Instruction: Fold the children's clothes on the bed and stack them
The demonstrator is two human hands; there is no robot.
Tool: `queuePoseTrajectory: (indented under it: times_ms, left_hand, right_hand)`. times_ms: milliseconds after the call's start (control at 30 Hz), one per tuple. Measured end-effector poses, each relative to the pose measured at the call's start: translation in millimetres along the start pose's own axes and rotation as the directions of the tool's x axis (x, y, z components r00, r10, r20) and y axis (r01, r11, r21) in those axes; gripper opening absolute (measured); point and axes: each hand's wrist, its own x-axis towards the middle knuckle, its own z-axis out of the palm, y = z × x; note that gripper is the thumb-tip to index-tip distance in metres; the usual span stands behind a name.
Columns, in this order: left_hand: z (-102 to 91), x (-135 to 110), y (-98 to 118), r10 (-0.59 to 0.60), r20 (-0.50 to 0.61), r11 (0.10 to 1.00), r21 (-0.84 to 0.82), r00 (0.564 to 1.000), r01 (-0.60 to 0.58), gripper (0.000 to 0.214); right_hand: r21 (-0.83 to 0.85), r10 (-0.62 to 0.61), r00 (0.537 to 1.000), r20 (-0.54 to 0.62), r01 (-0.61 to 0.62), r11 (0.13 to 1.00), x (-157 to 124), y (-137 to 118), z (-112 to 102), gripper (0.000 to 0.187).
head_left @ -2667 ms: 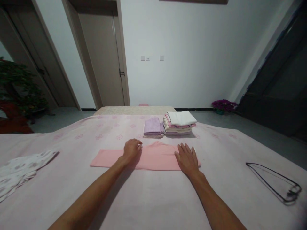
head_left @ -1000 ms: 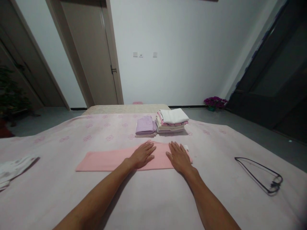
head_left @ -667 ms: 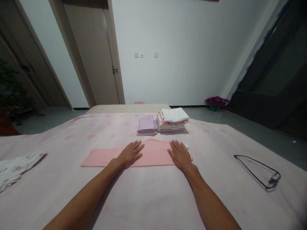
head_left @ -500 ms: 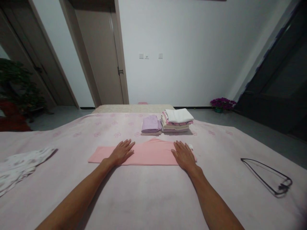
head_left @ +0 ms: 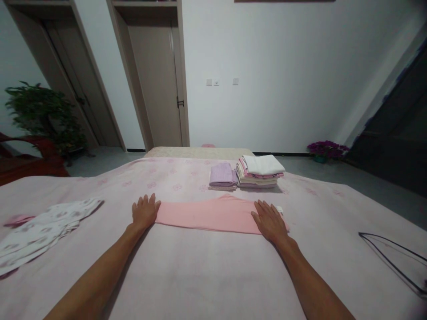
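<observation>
A long strip of folded pink garment (head_left: 207,215) lies across the bed sheet (head_left: 200,275) in front of me. A small white label sticks out near its right end. My left hand (head_left: 146,211) rests over the garment's left end, fingers apart and pointing forward; that end is hidden beneath it. On the right end my right hand (head_left: 271,221) lies flat, its fingers stretched out. Beyond the garment stand a short purple folded pile (head_left: 222,174) and a taller stack of folded cloths (head_left: 262,171) with a white one on top.
To the left lies a white patterned garment (head_left: 46,231), with a bit of pink cloth (head_left: 19,220) behind it. A black wire hanger (head_left: 388,258) lies at the right, cut off by the frame edge. Past the bed are a door (head_left: 155,84), a green plant (head_left: 43,111) and purple flowers (head_left: 328,149).
My left hand has slid leftward along the pink garment to its left end. My right hand stays on the right end. The view has turned a little to the left.
</observation>
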Motion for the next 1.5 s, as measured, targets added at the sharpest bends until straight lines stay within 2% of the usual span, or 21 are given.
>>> queuePoseTrajectory:
  times_ms: [133, 233, 300, 433, 600, 733, 967, 1233, 1333, 1433, 1500]
  left_hand:
    - [-9.2, -16, 4, -0.06, -0.143, 0.998, -0.041, 0.988, 0.055, 0.056]
    - [-15.8, -22, -10, -0.18, -0.099, 0.983, -0.048, 0.979, 0.176, 0.058]
    - [-19.1, -24, -20, -0.209, -0.039, 0.977, -0.043, 0.977, 0.207, 0.059]
    - [-24.2, -27, -25, -0.192, 0.019, 0.98, -0.048, 0.981, 0.193, 0.051]
    - [-24.6, -29, -20, -0.15, -0.025, 0.98, -0.135, 0.988, 0.146, 0.045]
    - [-24.2, -25, -24, -0.219, 0.069, 0.94, -0.253, 0.973, 0.229, 0.047]
    - [-29.1, -23, -22, -0.243, 0.147, 0.932, -0.237, 0.959, 0.273, 0.043]
    - [-28.5, -23, -35, -0.216, 0.157, 0.908, -0.33, 0.964, 0.257, 0.053]
    - [-30.6, -22, -36, -0.201, 0.17, 0.905, -0.345, 0.965, 0.25, 0.041]
    - [-37.0, -26, -27, -0.201, 0.144, 0.881, -0.405, 0.969, 0.243, 0.032]
    - [-43.7, -33, -12, -0.195, 0.064, 0.847, -0.491, 0.979, 0.201, 0.029]
  right_hand:
    - [-0.014, -0.004, 1.0, -0.008, 0.004, 1.0, 0, 0, 2, 0.061]
    - [-0.022, -0.003, 1.0, -0.025, 0.002, 1.0, 0, 0, 2, 0.06]
    - [-0.02, -0.006, 0.999, -0.032, 0.006, 1.0, 0, 0, 2, 0.06]
    - [-0.007, -0.014, 0.999, -0.045, 0.014, 1.0, 1, 1, 3, 0.059]
    - [-0.01, -0.014, 0.998, -0.06, 0.013, 1.0, 2, 2, 6, 0.059]
    - [-0.008, -0.023, 0.998, -0.064, 0.023, 1.0, 2, 4, 8, 0.059]
    - [0.006, -0.03, 0.997, -0.077, 0.031, 1.0, 2, 4, 7, 0.057]
    - [0.038, -0.034, 0.993, -0.115, 0.038, 0.999, 1, 3, 5, 0.055]
    - [0.032, -0.043, 0.99, -0.135, 0.048, 0.998, 0, 2, 6, 0.054]
    - [0.051, -0.043, 0.983, -0.18, 0.053, 0.997, -1, 2, 3, 0.051]
    - [0.109, -0.027, 0.969, -0.244, 0.055, 0.992, -2, 1, -2, 0.047]
